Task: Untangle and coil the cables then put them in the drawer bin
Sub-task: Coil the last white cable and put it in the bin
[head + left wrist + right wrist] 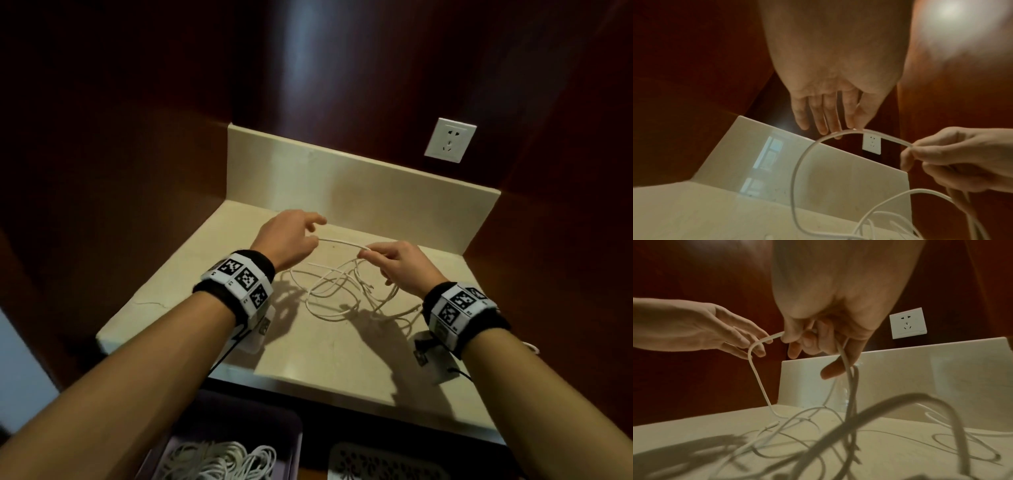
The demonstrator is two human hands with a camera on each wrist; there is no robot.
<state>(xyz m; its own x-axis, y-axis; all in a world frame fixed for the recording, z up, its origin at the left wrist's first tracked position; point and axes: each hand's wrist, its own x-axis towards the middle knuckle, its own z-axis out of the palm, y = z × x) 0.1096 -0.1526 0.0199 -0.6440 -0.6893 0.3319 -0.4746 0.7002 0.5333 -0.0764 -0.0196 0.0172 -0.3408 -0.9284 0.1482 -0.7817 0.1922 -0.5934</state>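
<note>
A white cable (pixel 342 242) is stretched in the air between my two hands above the beige counter (pixel 342 363). My left hand (pixel 313 233) pinches it lightly at thumb and fingertips, the other fingers nearly straight (pixel 854 128). From there the cable (pixel 758 374) bends down to the counter. My right hand (pixel 368 254) pinches the same cable between thumb and forefinger (pixel 795 340), with more strands trailing down past its palm. A loose tangle of white cable (pixel 342 294) lies on the counter under both hands. The purple drawer bin (pixel 297 445) sits open below the counter's front edge.
Several coiled white cables (pixel 222 459) lie in the drawer bin. A white perforated bin (pixel 387 462) stands to its right. A beige backsplash (pixel 342 178) and dark wood walls close in the counter. A white wall socket (pixel 449 139) is at the back right.
</note>
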